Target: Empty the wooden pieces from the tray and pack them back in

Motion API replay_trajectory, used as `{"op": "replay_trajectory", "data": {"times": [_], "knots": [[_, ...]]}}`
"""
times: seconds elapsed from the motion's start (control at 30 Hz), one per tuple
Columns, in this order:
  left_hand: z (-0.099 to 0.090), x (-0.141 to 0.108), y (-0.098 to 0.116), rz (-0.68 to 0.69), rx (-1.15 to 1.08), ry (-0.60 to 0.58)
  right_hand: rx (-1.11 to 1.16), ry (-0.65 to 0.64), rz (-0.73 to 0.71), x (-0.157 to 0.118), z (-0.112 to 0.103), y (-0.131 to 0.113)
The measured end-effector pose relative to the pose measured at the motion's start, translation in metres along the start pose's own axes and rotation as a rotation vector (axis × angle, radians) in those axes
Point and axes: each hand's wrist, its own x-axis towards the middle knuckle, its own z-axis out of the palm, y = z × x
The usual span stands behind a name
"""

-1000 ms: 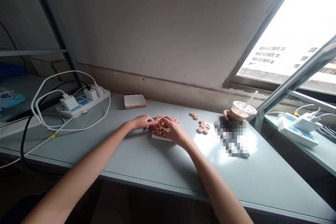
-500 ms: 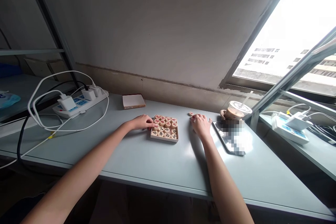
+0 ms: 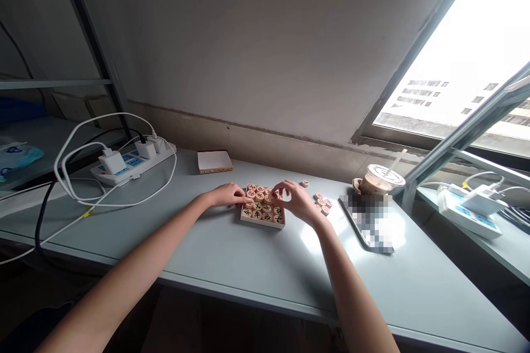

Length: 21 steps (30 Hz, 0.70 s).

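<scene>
A shallow box (image 3: 262,224) of round wooden Chinese chess pieces (image 3: 257,206) sits mid-table, its pieces marked in red and black and set in rows. At the box's left edge, my left hand (image 3: 227,195) grips the side, its thumb reaching over the rim by a red piece. My right hand (image 3: 298,201) is over the box's right side, thumb and finger pinched on a chess piece at the back right; the fingers partly hide it. Several loose red pieces (image 3: 324,203) lie to the right of that hand, with a single piece (image 3: 305,183) behind them.
An open box lid (image 3: 215,161) lies behind on the left. Power strips (image 3: 134,163) with white cables (image 3: 170,176) are at the far left. On the right lie a phone-like flat device (image 3: 360,226) and a lidded drink cup (image 3: 379,179) with a straw. The wall runs behind.
My right hand has moved left from the loose pieces to the box, uncovering the loose group. My left hand stays at the box's left edge. The view has shifted slightly.
</scene>
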Motion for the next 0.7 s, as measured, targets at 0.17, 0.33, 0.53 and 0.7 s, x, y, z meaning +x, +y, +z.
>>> {"op": "replay_trajectory", "data": {"times": [0.17,0.33,0.53,0.7], "knots": [[0.0,0.0,0.001,-0.001,0.004,-0.001,-0.124,-0.045,-0.102,0.002,0.016,-0.026],[0.0,0.0,0.002,-0.004,-0.002,-0.001,-0.185,-0.038,-0.146,0.0,0.022,-0.027],[0.0,0.001,0.001,-0.013,-0.011,0.0,-0.2,-0.048,-0.135,0.001,0.021,-0.03],[0.001,0.001,-0.001,-0.023,-0.003,0.007,-0.272,0.007,0.031,0.002,0.01,-0.007]]}}
